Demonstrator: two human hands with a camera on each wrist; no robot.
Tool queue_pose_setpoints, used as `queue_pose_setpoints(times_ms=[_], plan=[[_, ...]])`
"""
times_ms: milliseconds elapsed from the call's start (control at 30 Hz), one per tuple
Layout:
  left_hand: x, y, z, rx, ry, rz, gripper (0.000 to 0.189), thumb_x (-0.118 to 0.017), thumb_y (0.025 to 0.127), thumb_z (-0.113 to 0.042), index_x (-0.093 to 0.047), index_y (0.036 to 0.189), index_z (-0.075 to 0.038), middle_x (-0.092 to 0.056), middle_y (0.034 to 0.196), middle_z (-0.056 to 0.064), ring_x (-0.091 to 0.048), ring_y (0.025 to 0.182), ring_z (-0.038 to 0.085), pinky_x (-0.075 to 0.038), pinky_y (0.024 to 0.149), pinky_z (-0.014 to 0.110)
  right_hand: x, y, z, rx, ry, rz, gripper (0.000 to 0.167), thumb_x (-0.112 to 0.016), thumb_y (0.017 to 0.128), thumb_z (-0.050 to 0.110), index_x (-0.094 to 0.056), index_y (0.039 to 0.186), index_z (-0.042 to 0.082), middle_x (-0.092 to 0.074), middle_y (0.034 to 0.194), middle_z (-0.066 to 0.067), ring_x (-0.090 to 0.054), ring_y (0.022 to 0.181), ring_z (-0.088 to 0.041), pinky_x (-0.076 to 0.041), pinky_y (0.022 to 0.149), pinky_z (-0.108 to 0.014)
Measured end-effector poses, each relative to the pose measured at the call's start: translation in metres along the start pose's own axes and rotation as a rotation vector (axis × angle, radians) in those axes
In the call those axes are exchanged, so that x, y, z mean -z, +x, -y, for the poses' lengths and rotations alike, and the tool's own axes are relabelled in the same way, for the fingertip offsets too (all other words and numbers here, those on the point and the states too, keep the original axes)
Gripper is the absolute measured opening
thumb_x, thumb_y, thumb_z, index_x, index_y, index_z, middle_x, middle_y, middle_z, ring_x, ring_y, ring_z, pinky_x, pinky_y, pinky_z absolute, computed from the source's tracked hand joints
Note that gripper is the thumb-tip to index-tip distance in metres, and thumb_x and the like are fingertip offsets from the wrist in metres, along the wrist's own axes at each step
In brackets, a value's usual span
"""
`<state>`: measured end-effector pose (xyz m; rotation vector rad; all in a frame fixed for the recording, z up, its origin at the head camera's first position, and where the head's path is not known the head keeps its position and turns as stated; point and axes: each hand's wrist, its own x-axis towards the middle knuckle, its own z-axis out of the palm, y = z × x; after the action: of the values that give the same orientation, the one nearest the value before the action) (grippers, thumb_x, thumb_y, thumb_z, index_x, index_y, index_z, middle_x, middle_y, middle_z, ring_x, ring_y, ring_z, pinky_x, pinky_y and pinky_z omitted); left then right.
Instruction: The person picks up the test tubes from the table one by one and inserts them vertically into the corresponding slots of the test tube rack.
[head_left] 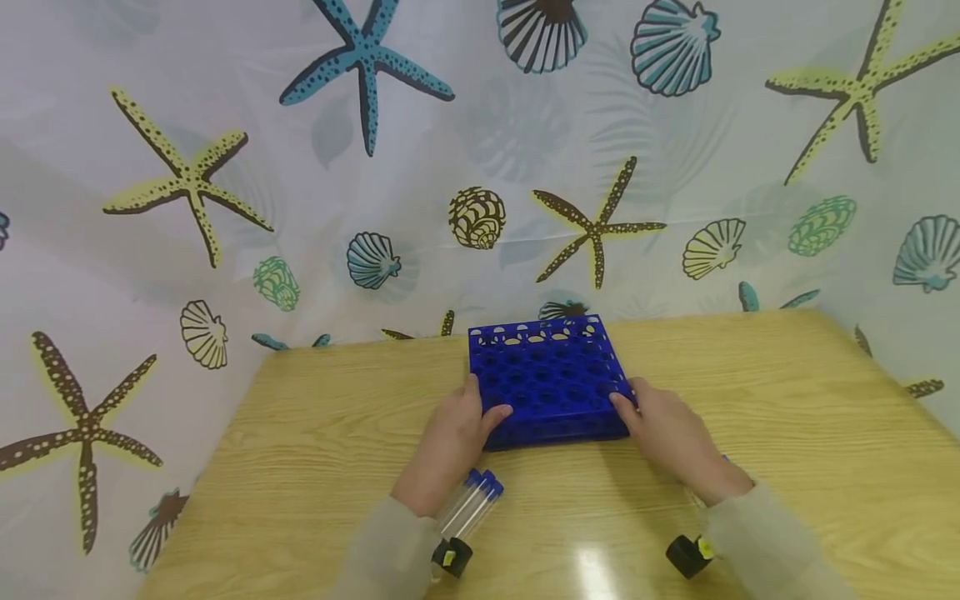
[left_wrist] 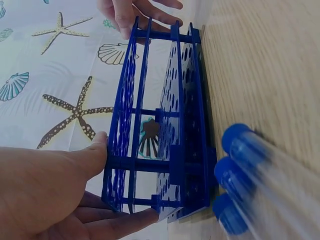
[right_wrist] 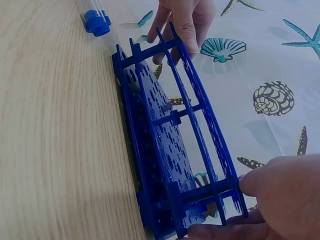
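Note:
A blue plastic test tube rack (head_left: 551, 375), with rows of round holes in its tiers, is at the back middle of the table. No tubes show in its holes. My left hand (head_left: 450, 429) grips the rack's left end, thumb on the top edge and fingers lower down the side, as the left wrist view shows. At the opposite end, my right hand (head_left: 667, 429) holds it the same way. Several clear tubes with blue caps (left_wrist: 235, 180) lie on the wood beside my left wrist. Whether the rack's base fully touches the table, I cannot tell.
Light wooden table (head_left: 330, 417) spreads around the rack. Behind it hangs a white cloth (head_left: 420, 167) printed with starfish and shells. A small black piece with a yellow mark (head_left: 690, 557) is at my right sleeve, and a similar black piece (head_left: 453, 557) at the left.

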<state>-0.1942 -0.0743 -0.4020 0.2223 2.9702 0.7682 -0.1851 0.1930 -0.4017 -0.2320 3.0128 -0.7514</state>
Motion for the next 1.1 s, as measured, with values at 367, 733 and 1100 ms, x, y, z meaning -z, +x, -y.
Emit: queue_pose_setpoints(times_ms=[367,733,1100], plan=[[-0.005,0.007,-0.022,-0.048,0.003,0.009,0.078,-0.049,0.101,-0.045,-0.025,0.151,0.009,-0.045,0.148,0.027,-0.047,0.137,0.037,-0.043,0.109,0.046,0.011,-0.007,-0.019,-0.002,-0.031,-0.054,0.045,-0.044,0.106,0.029,-0.051,0.125,-0.012,-0.066,0.086,-0.015,-0.060,0.071,-0.024,-0.050,0.061,-0.043],[-0.012,0.003,-0.029,-0.080,0.054,-0.023,0.076,-0.051,0.101,-0.046,-0.031,0.149,0.009,-0.054,0.141,0.024,-0.059,0.124,0.036,-0.052,0.098,0.044,0.010,-0.015,-0.032,-0.002,-0.036,-0.054,0.050,-0.041,0.107,0.032,-0.050,0.125,-0.014,-0.067,0.089,-0.018,-0.062,0.072,-0.025,-0.051,0.060,-0.045],[-0.013,0.002,-0.027,-0.058,0.059,-0.004,0.078,-0.050,0.100,-0.048,-0.029,0.151,0.007,-0.052,0.144,0.023,-0.057,0.127,0.035,-0.050,0.100,0.044,0.012,-0.016,-0.029,-0.029,-0.031,-0.006,0.052,-0.039,0.108,0.033,-0.046,0.127,-0.014,-0.060,0.077,-0.009,-0.057,0.065,-0.020,-0.047,0.055,-0.037]])
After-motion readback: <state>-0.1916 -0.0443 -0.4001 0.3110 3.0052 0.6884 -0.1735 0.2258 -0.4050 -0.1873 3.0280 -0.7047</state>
